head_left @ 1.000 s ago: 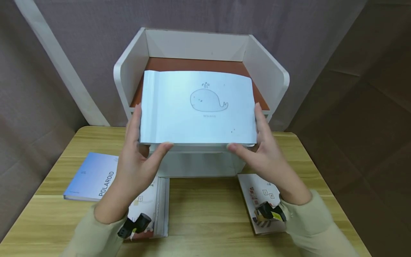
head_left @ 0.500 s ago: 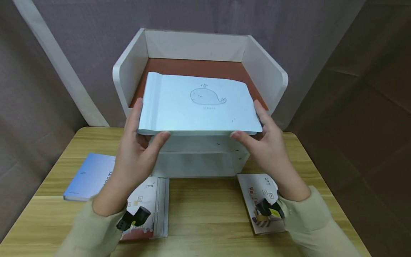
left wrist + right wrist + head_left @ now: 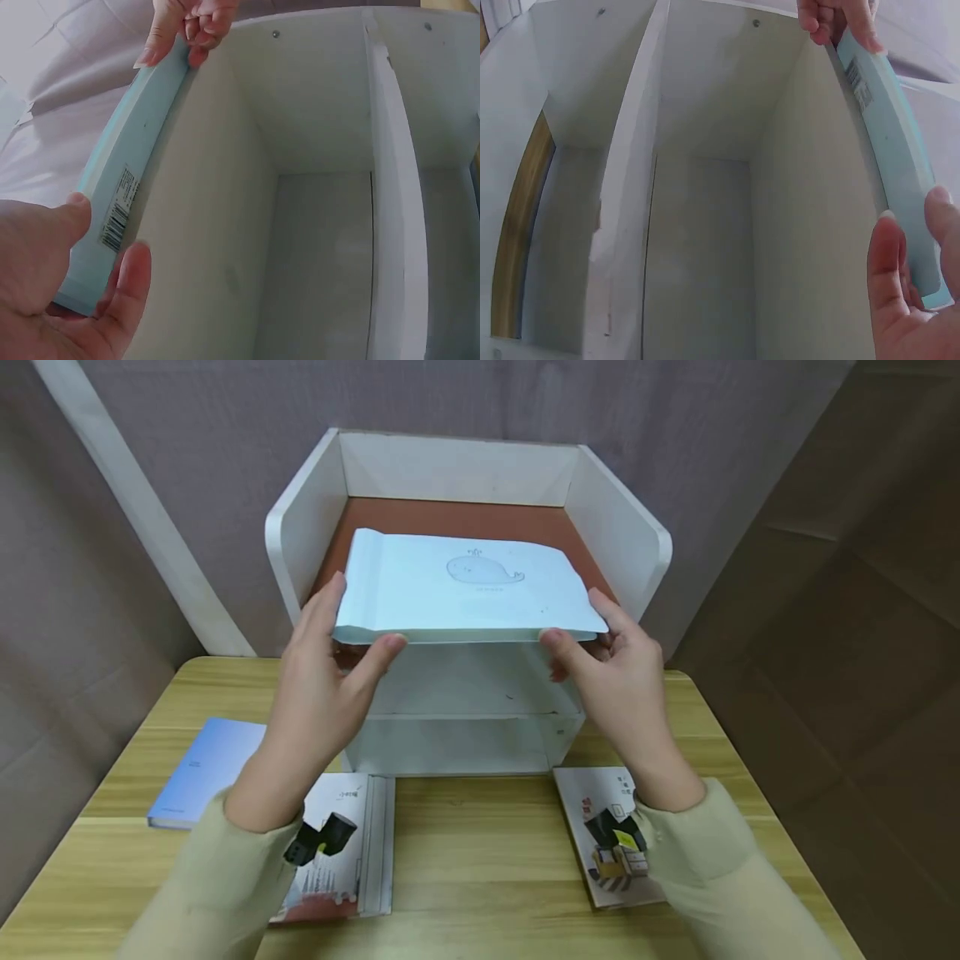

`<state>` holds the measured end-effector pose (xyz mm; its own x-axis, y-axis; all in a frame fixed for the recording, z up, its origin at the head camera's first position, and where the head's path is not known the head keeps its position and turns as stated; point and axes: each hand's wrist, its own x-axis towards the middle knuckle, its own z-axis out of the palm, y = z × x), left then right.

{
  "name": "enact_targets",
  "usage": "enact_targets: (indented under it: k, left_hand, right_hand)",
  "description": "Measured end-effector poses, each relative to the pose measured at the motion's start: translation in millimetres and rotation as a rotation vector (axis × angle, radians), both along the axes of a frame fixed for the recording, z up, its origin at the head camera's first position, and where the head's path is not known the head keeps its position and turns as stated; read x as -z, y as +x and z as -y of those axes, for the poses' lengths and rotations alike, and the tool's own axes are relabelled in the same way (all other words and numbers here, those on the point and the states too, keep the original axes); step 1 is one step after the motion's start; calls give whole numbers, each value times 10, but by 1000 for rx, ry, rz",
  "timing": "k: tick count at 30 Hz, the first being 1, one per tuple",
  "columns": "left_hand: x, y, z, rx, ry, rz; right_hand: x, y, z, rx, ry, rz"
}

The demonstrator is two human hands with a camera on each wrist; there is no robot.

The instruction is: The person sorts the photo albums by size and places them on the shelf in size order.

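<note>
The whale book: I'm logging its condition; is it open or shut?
Shut: the whale book shows no spread leaves from above, and both wrist views show one closed block.

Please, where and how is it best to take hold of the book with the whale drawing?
Probably by both short ends, hands coming from left and right, thumbs on the near long edge: the whale book is wide, flat and nearly level, with that edge exposed.

Shelf unit [image 3: 457, 468] stands at the rear of the table [image 3: 472, 860], curtain [image 3: 465, 393] behind; upper book [image 3: 465, 602] between left hand [image 3: 318, 685] and right hand [image 3: 618, 681], at the unit's top front edge. On the table, nearer the person: outer book [image 3: 206, 764] at far left, book stack [image 3: 352, 872] right of it, third book [image 3: 613, 872] well apart at right.
</note>
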<state>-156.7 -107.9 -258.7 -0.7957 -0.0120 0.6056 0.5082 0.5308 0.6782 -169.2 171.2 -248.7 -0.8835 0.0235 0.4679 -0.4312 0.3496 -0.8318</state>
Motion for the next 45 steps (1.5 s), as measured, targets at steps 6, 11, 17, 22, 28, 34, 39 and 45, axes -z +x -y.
enact_targets:
  k: [6,11,17,22,28,34,39,45]
  left_hand:
    - [-24,-93,2,-35,-7,-6]
    - [-52,-126,-8,-89,-33,-7]
    - [-90,-144,-37,-158,-43,-10]
    - [-93,-154,-52,-181,-40,-11]
    - [-73,-181,-61,-172,-52,0]
    - [14,-165,-41,-68,-18,-17]
    - [158,-72,0,37,65,-136]
    - [346,89,63,96,53,-317]
  right_hand:
    - [-106,-40,17,99,83,25]
    - [-212,-63,21,158,171,82]
    - [-290,-67,36,150,172,162]
    - [-287,-85,38,143,162,156]
    - [-270,-117,33,139,161,153]
    - [-199,-101,64,112,93,79]
    - [-88,46,147,40,-13,-109]
    - [273,103,125,-38,-23,-266]
